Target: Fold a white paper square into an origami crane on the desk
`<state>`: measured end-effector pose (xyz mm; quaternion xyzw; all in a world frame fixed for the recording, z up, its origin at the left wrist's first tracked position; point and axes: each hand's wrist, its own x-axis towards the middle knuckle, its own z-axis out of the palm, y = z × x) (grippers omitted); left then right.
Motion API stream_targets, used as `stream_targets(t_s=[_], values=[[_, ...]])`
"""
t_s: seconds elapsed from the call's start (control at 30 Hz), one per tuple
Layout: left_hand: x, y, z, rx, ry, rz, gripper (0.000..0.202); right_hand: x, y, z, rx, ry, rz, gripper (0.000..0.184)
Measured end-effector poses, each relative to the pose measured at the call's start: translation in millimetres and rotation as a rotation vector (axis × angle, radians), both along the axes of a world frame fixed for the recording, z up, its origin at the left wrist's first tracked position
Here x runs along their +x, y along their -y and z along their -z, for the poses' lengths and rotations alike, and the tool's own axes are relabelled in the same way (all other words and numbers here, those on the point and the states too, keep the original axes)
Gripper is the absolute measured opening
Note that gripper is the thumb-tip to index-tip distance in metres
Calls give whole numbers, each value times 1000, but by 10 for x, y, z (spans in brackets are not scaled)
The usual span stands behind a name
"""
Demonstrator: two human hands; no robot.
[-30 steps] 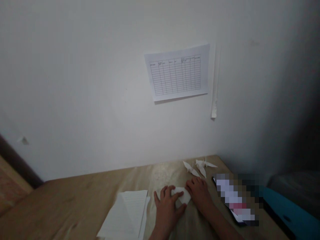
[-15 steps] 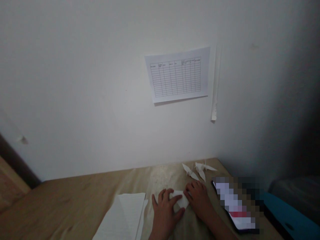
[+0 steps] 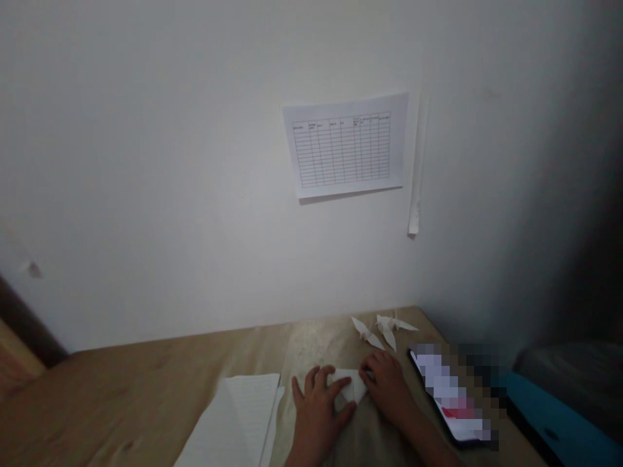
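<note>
While the paper (image 3: 357, 388) lay between them on the worktop (image 3: 195, 357), our left hand (image 3: 317, 410) spread open against its left side and our curled right hand (image 3: 388, 384) met its right edge, grip unclear.

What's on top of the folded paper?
The index finger of the left hand lies over the folded paper; fingers of the right hand overlap its right edge. What they cover is hidden.

Looking like a desk corner (image 3: 160, 383), home or office unclear, showing white wall (image 3: 146, 162), displaying printed grid sheet (image 3: 345, 149), holding lined paper (image 3: 238, 415), phone (image 3: 445, 399).
</note>
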<state>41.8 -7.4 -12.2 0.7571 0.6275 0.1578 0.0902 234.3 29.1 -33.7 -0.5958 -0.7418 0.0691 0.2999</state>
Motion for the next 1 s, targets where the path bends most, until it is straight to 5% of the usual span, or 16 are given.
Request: stream_targets(t_s=[0.3, 1.0], values=[[46, 47, -117, -3, 20, -9, 41, 70, 18, 24, -22, -45, 13, 11], [24, 11, -117, -47, 78, -24, 25, -1, -29, 26, 4, -90, -27, 14]])
